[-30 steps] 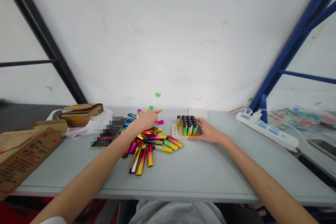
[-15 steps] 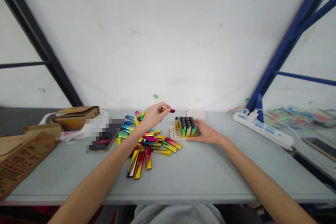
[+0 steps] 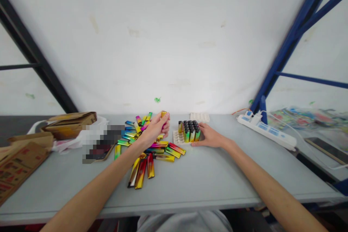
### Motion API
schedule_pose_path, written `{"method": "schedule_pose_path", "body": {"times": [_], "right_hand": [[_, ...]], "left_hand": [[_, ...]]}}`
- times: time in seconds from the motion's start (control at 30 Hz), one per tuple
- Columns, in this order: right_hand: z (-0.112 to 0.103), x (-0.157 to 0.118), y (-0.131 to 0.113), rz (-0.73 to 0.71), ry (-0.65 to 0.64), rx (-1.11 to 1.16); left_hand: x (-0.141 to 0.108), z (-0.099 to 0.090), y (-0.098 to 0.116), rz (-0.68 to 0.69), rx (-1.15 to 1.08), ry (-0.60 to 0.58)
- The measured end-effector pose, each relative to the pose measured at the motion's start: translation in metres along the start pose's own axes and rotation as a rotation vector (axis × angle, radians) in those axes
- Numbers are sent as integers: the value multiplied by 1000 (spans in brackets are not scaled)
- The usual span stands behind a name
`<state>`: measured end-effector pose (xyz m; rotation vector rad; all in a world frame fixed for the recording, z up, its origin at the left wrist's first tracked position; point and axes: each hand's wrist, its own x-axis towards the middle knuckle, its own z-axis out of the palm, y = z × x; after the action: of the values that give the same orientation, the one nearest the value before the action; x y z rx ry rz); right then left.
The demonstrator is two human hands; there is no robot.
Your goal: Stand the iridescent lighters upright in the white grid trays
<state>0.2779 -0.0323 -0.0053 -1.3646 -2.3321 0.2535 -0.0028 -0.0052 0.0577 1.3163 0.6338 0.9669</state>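
My left hand [image 3: 157,126] is closed round a lighter [image 3: 163,114], held roughly upright above the back of a loose pile. Only its gold end shows above the fingers; the rest is hidden. To the right, a white tray with holes [image 3: 178,138] stands on the table. A block of upright lighters [image 3: 191,132], black tops up, fills its right part, and one more lighter [image 3: 180,127] stands at the back left. My right hand [image 3: 210,136] grips the tray's right side, its thumb at the front and its fingers along the lighters. Shiny multicoloured lighters [image 3: 152,152] lie scattered below my left hand.
Behind the tray lies another white holed tray [image 3: 199,117]. At left are a phone [image 3: 104,148], partly blurred out, a white plastic bag [image 3: 100,127] and cardboard boxes [image 3: 24,163]. A power strip [image 3: 268,132] and another phone [image 3: 327,149] lie at right.
My left hand has turned the lighter from nearly level, its purple end pointing right, to roughly upright, with the gold end on top. My right hand stays at the tray. The view has shifted slightly.
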Motion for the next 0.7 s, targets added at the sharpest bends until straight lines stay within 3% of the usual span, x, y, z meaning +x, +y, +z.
{"method": "schedule_pose_path", "body": {"times": [0.17,0.27,0.4,0.7], "right_hand": [[1,0,2,2,12,16],[1,0,2,-5,8,13],[1,0,2,4,4,-6],[2,0,4,-5,14,15]], "left_hand": [[-4,5,3,-216,-131,-74],[-6,6,3,-241,-185,-107],[-6,6,0,-163,-96,-105],[-1,-1,-11,48,160,92]]}}
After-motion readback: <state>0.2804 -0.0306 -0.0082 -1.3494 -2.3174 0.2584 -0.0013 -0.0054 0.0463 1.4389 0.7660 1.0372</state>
